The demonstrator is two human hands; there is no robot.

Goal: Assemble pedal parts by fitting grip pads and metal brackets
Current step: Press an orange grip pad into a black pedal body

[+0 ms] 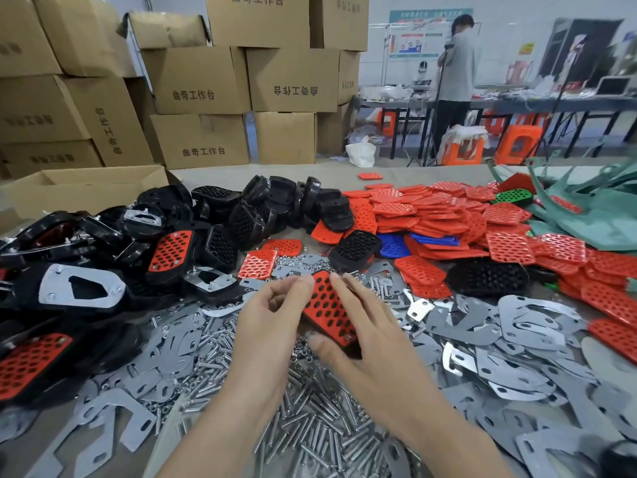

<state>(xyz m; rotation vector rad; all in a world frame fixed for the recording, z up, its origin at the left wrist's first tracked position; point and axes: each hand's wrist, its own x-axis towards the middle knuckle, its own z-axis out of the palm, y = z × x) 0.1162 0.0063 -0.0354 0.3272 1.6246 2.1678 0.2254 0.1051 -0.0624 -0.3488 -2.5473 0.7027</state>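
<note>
Pedal: black plastic pedal (351, 350) faced with a red perforated grip pad (327, 307), held tilted above the counter (293, 174) at mid-frame in the head view.
Left hand (267, 315): fingers curled, thumb tip on the pad's upper left edge, pinching it.
Right hand (358, 326): fingers wrapped over the pedal's right side, thumb pressed to its lower edge, gripping it.
Under the hands: heap of loose silver bolts (310, 426).
Right side: flat grey metal brackets (531, 322) strewn about; beyond them, a pile of loose red pads (448, 208).
Left side: stacked black pedal bodies (220, 215), some already carrying pads and brackets.
Background: brown cardboard boxes (200, 81); a person (455, 63) standing at a far table.
</note>
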